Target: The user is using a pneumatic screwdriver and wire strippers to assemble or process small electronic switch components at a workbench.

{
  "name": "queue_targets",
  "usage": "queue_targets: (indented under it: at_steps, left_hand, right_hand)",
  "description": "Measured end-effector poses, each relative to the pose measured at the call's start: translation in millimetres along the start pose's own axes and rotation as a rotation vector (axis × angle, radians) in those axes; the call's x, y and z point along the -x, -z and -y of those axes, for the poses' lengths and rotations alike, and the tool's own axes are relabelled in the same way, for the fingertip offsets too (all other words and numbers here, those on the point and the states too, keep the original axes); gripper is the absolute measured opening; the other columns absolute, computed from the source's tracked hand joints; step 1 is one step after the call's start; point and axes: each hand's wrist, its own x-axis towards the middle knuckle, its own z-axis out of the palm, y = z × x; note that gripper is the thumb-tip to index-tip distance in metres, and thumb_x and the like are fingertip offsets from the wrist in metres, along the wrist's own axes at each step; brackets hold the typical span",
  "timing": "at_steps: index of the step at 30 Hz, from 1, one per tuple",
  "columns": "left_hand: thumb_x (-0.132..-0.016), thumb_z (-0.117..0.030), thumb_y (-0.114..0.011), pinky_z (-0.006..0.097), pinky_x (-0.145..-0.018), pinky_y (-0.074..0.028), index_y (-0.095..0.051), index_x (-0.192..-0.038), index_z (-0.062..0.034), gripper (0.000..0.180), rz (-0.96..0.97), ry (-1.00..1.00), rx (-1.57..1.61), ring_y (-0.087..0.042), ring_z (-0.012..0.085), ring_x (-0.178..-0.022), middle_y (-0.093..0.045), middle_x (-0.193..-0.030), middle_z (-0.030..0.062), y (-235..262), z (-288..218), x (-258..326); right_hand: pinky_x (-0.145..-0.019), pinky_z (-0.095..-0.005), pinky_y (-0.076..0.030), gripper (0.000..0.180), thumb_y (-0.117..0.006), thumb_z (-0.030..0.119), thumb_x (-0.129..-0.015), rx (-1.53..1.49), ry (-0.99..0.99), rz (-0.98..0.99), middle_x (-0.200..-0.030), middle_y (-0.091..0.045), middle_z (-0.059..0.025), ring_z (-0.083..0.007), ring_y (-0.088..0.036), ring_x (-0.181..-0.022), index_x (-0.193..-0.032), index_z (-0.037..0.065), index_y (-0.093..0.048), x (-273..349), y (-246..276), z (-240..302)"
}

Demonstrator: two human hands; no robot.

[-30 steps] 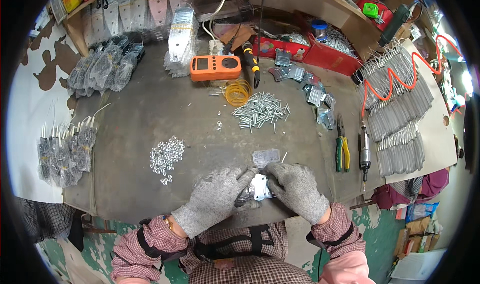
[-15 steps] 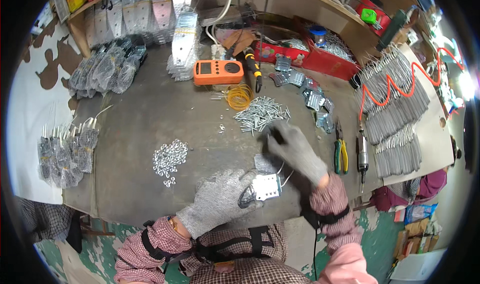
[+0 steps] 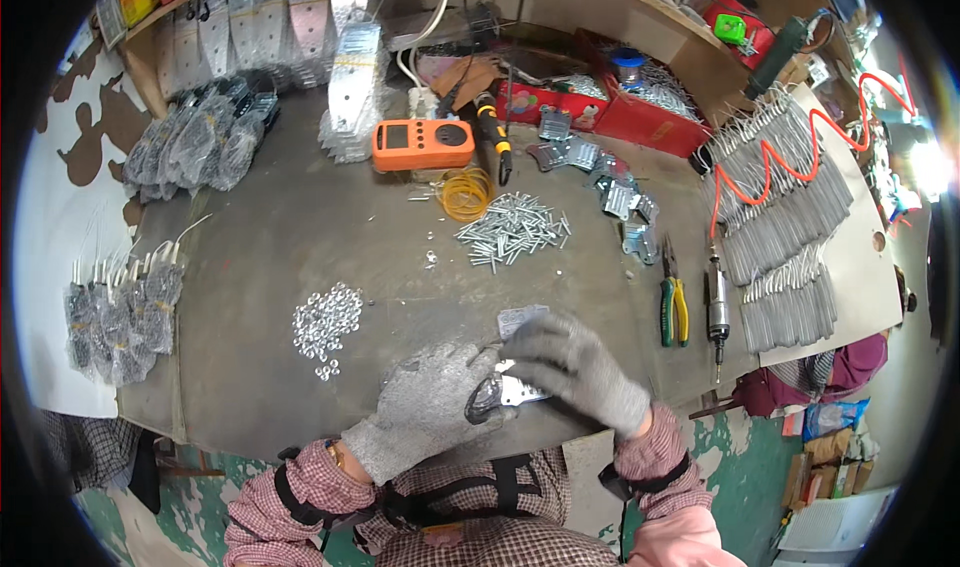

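My left hand (image 3: 430,402), in a grey knit glove, grips a small white metal plate (image 3: 520,392) with a black loop-shaped part (image 3: 484,399) at its left side. Over the plate's right end, my gloved right hand (image 3: 575,367) is bent with its fingers together, hiding part of it. What lies in those fingertips, if anything, is hidden. Just beyond the hands a small pale flat piece (image 3: 522,319) rests on the dark table (image 3: 250,267). Farther off is a heap of silver screws (image 3: 512,229). Shiny nuts (image 3: 328,327) form a pile to the left.
An orange multimeter (image 3: 422,144), yellow rubber bands (image 3: 466,195) and a screwdriver (image 3: 492,137) lie at the back. Pliers (image 3: 673,302) and a power driver (image 3: 717,312) on an orange coiled cord lie right, beside stacked grey strips (image 3: 785,257). Wrapped parts (image 3: 120,317) sit left.
My right hand has come from beside the screw heap back toward me and now covers the right part of the plate. The left hand keeps its hold.
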Motion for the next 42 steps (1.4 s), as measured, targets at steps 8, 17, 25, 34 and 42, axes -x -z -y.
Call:
queue_targets:
  at_steps: [8, 17, 25, 34, 42]
  left_hand:
    - [-0.082, -0.059, -0.072, 0.043, -0.085, -0.055, -0.064, -0.128, -0.0102, 0.068, 0.116, 0.043, 0.003, -0.067, 0.0304, -0.098, -0.068, -0.109, 0.0119, 6, -4, -16]
    - [-0.084, -0.057, -0.070, 0.045, -0.087, -0.053, -0.056, -0.140, -0.0130, 0.072, 0.082, 0.063, -0.078, -0.065, 0.0308, -0.101, -0.066, -0.111, 0.0123, 3, 4, -6]
    - [-0.084, -0.057, -0.070, 0.045, -0.089, -0.053, -0.059, -0.137, -0.0133, 0.070, 0.108, 0.048, -0.029, -0.066, 0.0304, -0.102, -0.066, -0.115, 0.0114, 1, -2, -15]
    - [-0.084, -0.057, -0.069, 0.043, -0.087, -0.054, -0.058, -0.138, -0.0129, 0.070, 0.102, 0.047, -0.078, -0.066, 0.0300, -0.100, -0.066, -0.114, 0.0109, 0, -3, -11]
    - [-0.085, -0.055, -0.069, 0.044, -0.086, -0.054, -0.057, -0.138, -0.0130, 0.069, 0.107, 0.027, -0.133, -0.066, 0.0299, -0.101, -0.066, -0.113, 0.0117, -2, -4, -13]
  right_hand:
    - [-0.081, -0.0504, -0.053, 0.024, -0.063, 0.013, -0.089, 0.609, -0.479, -0.115, -0.097, -0.069, -0.0246, -0.0442, -0.066, -0.092, -0.108, -0.001, -0.062, -75, 44, -127]
    - [-0.073, -0.0332, -0.054, 0.023, -0.068, 0.016, -0.087, 0.114, -0.338, -0.240, -0.086, -0.070, -0.0132, -0.0193, -0.067, -0.078, -0.105, 0.002, -0.067, -42, 28, -43]
    - [-0.073, -0.0394, -0.055, 0.017, -0.068, 0.008, -0.085, -0.072, -0.218, -0.012, -0.090, -0.064, -0.0121, -0.0309, -0.067, -0.082, -0.102, 0.007, -0.066, 18, -4, 18]
    - [-0.089, -0.0410, -0.054, 0.021, -0.063, 0.015, -0.090, 0.217, -0.140, 0.151, -0.110, -0.063, -0.0098, -0.0295, -0.063, -0.107, -0.110, 0.010, -0.064, 15, 6, 37]
    - [-0.082, -0.0415, -0.056, 0.031, -0.063, 0.015, -0.087, 0.585, -0.318, 0.300, -0.102, -0.062, -0.0142, -0.0319, -0.066, -0.099, -0.115, 0.005, -0.056, 7, -8, 61]
